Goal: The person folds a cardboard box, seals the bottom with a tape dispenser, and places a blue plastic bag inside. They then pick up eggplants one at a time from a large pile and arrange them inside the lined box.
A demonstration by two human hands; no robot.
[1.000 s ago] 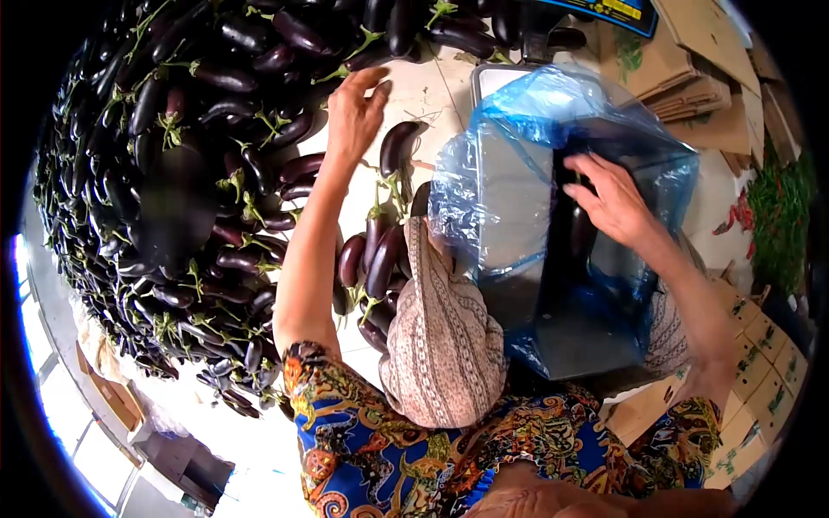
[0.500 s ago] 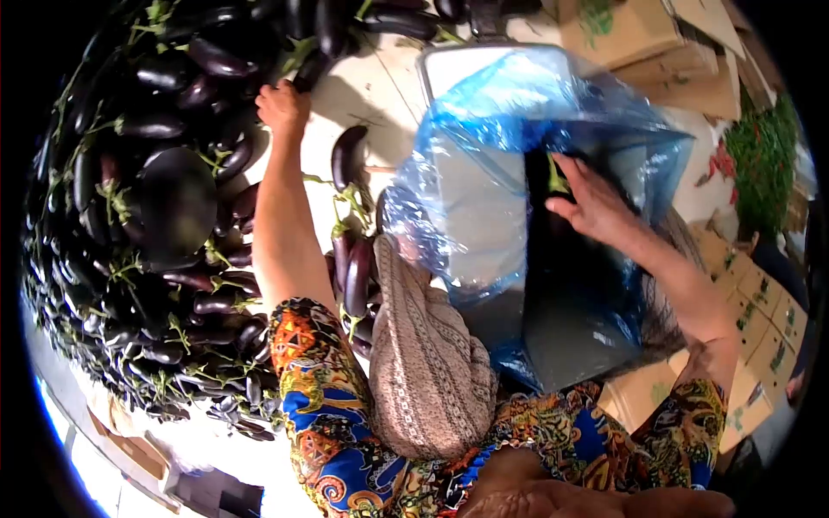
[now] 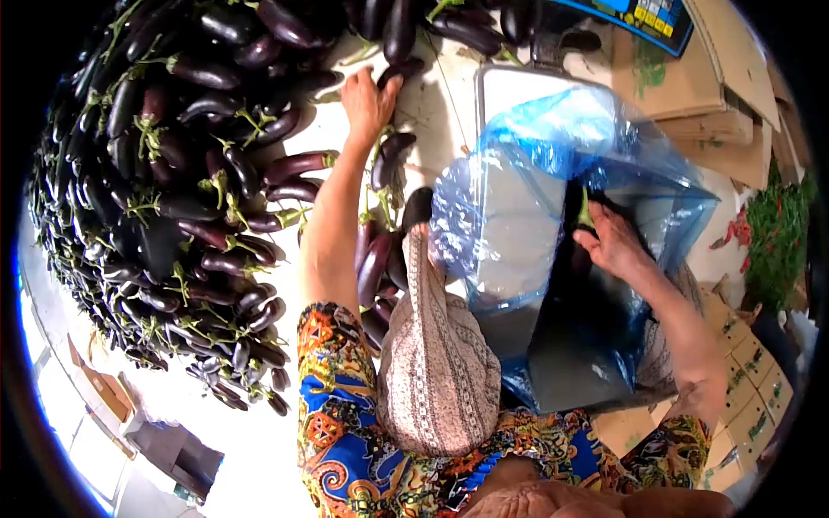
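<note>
Head cam: so the left hand [image 3: 367, 112] just shifted closer to the blue plastic bag [image 3: 553, 142], and it's up past the bag's left side now, fingers right at a dark eggplant [image 3: 404, 69]. Can't tell if they've actually gripped it. Right hand [image 3: 617, 246] is inside the bag, loosely bent by a green stem [image 3: 585, 209], grip unclear. Big eggplant pile [image 3: 205, 72] sits well left of the bag.

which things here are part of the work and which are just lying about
Apparently in use:
glossy dark purple eggplants, at the left hand
translucent blue plastic bag, at the right hand

Apparently just lying about:
brown cardboard sheets
green-and-red heap of produce
</note>
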